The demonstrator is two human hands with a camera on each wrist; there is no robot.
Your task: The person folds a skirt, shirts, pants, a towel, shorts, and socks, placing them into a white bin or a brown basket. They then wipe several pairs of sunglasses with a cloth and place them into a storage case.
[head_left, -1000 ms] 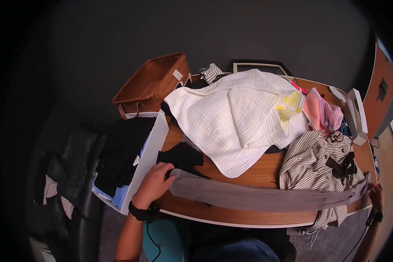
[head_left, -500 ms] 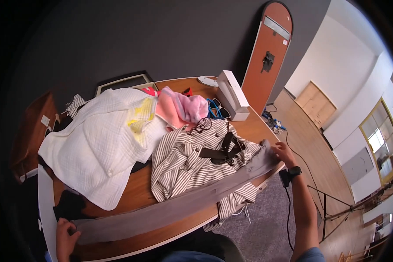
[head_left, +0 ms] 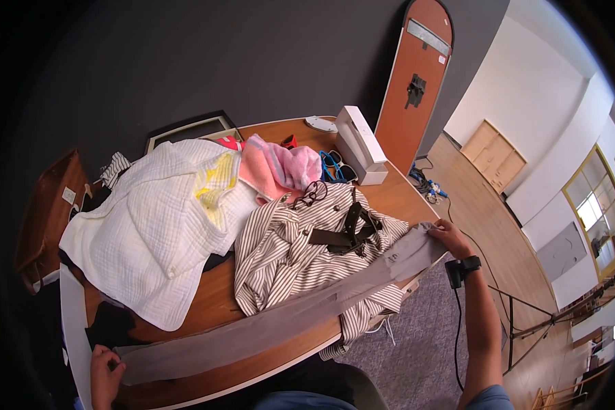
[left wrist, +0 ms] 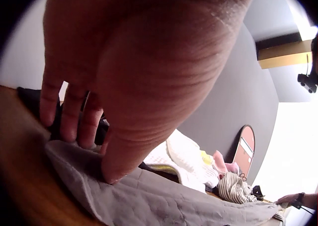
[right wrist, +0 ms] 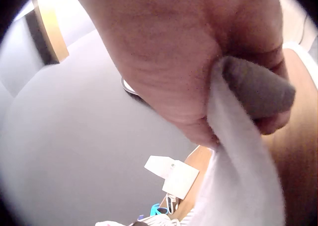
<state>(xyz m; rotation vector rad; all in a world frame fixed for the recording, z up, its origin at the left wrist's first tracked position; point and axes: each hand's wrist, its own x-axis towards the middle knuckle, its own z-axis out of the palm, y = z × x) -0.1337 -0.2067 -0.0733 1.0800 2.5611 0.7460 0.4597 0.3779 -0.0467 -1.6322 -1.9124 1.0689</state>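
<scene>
grey cloth [head_left: 280,328], right arm [head_left: 482,328] outstretched

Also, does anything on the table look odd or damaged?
The crumpled brown-and-white striped shirt looks askew: part hangs over the wooden table edge. The white textured cloth has a yellow patch; stain or print, I cannot tell.

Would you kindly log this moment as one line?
left hand pinches left end of long grey cloth | right hand grips its right end | cloth crosses striped shirt on brown wooden table

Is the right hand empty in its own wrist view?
No, the right hand grips a fold of the grey cloth in that view.
</scene>
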